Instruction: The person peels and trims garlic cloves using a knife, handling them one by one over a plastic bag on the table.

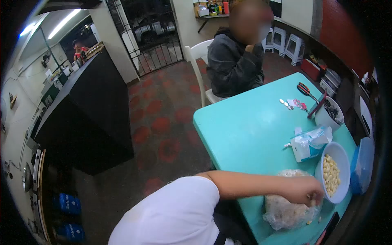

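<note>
My left hand (306,192) reaches across the table, over a clear plastic bag (286,212) of pale contents, probably garlic. Its fingers are pinched together, and a small pale piece that looks like a garlic clove shows at the fingertips. Just beyond the hand stands a light blue bowl (346,179) holding many peeled garlic cloves (330,175). A few small bits lie on the table beside the bag. My right hand cannot be made out.
On the turquoise table (245,130) are a white and blue plastic pack (308,145), a white tub (326,118) of utensils, scissors (306,90) and a dark phone (330,226). A blue lid (362,165) leans at the edge. Another person (234,57) sits opposite on a white chair (198,77).
</note>
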Action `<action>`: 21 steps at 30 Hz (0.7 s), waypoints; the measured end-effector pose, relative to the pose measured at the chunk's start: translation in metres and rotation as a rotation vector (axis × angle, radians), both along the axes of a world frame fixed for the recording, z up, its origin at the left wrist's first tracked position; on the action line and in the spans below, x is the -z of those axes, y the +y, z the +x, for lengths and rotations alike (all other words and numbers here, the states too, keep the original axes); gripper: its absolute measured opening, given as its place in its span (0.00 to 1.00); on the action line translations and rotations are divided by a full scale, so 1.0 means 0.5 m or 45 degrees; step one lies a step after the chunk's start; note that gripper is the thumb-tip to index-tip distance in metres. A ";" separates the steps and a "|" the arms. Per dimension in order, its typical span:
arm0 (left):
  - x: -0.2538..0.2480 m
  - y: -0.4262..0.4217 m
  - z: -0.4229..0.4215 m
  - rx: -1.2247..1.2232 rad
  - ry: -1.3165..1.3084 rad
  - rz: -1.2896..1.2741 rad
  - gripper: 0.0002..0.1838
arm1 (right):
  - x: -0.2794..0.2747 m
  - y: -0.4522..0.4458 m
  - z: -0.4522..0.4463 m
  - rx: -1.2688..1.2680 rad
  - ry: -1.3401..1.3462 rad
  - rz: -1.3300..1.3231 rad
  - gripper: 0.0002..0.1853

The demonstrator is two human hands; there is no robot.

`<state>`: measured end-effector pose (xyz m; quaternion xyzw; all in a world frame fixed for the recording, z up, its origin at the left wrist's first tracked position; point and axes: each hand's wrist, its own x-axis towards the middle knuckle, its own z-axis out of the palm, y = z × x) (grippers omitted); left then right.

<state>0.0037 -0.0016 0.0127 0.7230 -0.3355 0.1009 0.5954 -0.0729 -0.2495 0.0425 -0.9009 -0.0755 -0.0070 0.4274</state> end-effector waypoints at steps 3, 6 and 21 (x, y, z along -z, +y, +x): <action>-0.067 -0.140 -0.022 -0.131 -0.350 -0.188 0.08 | 0.016 -0.012 -0.012 0.123 -0.153 0.274 0.31; -0.084 -0.174 -0.087 0.346 -0.456 -0.257 0.08 | 0.032 -0.004 -0.005 0.146 -0.196 0.189 0.32; 0.009 -0.034 -0.281 0.449 0.152 -0.298 0.06 | -0.116 0.142 -0.092 -0.512 0.024 0.390 0.34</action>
